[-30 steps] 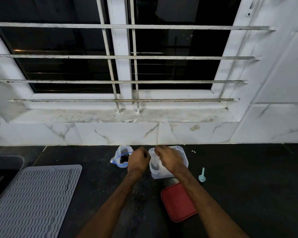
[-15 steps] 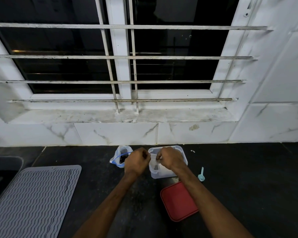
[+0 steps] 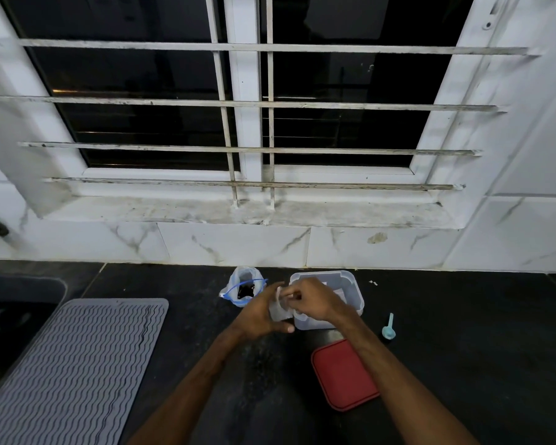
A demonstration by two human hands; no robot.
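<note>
Dark tabletop point(image 3: 463, 348) below a barred window point(image 3: 334, 130), with white marbled tiles behind. Left hand point(image 3: 259, 314) and right hand point(image 3: 315, 303) pinch a small clear packet point(image 3: 277, 312), held upright, long axis vertical, at the clear container's point(image 3: 352, 285) near-left corner.

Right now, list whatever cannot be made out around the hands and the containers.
Head view only.
small pale packet: mostly covered by the left hand and right hand that hold it; contents unreadable.
clear container: its inside largely hidden behind the right hand.
zip bag: dark contents too small to identify.
sink: cut off by the left edge, dark.
</note>
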